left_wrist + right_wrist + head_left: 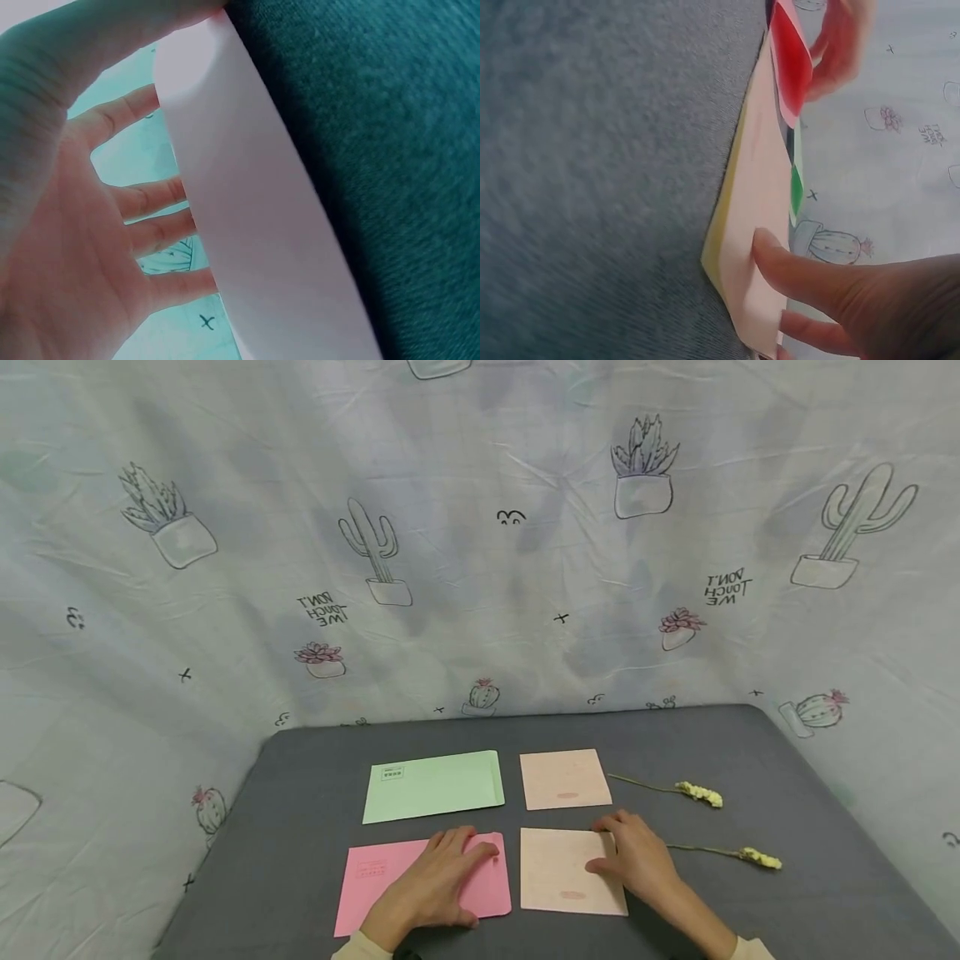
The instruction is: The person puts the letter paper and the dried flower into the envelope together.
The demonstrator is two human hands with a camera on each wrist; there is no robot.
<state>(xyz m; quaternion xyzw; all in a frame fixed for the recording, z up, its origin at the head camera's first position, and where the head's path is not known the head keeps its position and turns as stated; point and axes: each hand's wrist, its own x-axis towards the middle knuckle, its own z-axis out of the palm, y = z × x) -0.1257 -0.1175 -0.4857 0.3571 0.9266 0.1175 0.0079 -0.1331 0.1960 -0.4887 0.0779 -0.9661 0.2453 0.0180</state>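
Here's the left hand (438, 882) spread over the pink envelope (386, 870), right hand (639, 858) touching the nearer peach card (555, 868)!

My pink envelope (375, 885) bears a faint red print (372, 868) and looks deeper red inside; the green envelope (438, 792) has a dark boxed print (393, 773). Both my square cards (551, 872) are pale peach with a small pinkish oval (572, 895). The flowers (701, 794) are pale yellow on green stems (705, 849), the tablecloth (300, 802) plain dark grey, the pale curtain (465, 468) printed with potted cacti (364, 531), my sleeves (360, 950) cream
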